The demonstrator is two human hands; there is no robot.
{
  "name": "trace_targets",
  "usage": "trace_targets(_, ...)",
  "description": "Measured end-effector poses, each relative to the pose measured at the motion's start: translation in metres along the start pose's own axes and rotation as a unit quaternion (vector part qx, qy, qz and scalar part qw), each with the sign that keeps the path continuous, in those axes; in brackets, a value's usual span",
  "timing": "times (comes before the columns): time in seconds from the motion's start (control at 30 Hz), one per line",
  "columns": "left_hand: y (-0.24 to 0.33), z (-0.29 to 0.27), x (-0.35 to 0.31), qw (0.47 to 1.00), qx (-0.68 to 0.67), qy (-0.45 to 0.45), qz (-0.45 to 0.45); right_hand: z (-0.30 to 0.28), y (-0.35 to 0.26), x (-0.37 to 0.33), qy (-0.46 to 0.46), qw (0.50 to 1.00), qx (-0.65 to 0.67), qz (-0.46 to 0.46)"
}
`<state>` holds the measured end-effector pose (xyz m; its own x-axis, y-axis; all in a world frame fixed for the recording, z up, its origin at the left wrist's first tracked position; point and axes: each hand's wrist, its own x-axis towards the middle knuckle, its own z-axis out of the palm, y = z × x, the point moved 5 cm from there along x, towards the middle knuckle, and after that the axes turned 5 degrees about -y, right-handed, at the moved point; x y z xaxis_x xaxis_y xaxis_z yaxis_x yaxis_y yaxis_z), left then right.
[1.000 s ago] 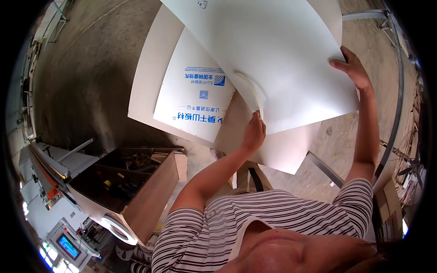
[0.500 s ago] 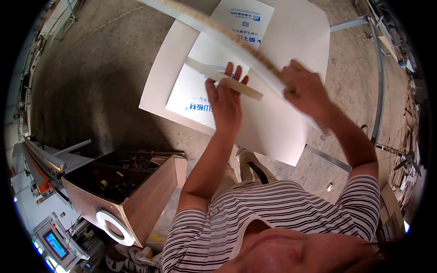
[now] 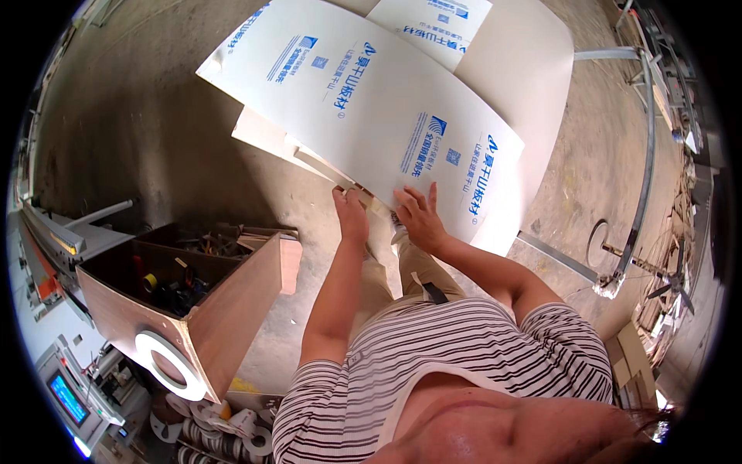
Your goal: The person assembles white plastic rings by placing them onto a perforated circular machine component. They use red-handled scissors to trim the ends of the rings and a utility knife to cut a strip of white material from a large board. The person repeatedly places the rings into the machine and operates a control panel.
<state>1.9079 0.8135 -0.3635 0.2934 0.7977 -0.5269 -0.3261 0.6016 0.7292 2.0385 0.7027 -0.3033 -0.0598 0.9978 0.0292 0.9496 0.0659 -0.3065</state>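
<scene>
A large white panel (image 3: 309, 100) with blue print lies slanting over other white boards, its long near edge toward me. My left hand (image 3: 353, 215) is at that edge with its fingers curled. A narrow pale strip (image 3: 318, 167) runs along below the edge into those fingers; its far part is hidden under the panel. My right hand (image 3: 420, 220) rests on the panel's printed face close to the same edge, fingers spread apart. Beneath the panel lie a wide white board (image 3: 533, 69) and a smaller printed white panel (image 3: 433, 27).
At the left stands a brown wooden box (image 3: 232, 301) with tools inside and a white ring-shaped roll (image 3: 171, 363) on its side. Behind it is a machine with a lit screen (image 3: 68, 397). A metal frame bar (image 3: 648, 155) stands at the right. Several rolls (image 3: 224, 433) lie below.
The panel, edge-on and blurred in my right hand before, now lies flat over the boards. Both hands have come nearer my body, and the right now rests on the panel's face.
</scene>
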Motion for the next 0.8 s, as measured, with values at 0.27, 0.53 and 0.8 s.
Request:
trace_targets(0.27, 0.048, -0.075, -0.004, 0.995, -0.049, 0.05, 0.074, 0.038, 0.03, -0.033, -0.147, 0.986, 0.044, 0.068)
trace_targets(0.53, 0.173, -0.111, 0.032, 0.977, -0.061, 0.06, 0.193, 0.031, 0.045, -0.034, -0.195, 0.976, 0.051, 0.077)
trace_targets(0.8, 0.233, -0.179, 0.16, 0.966, -0.084, 0.125, 0.21, 0.008, 0.044, 0.022, -0.225, 0.965, 0.105, 0.085)
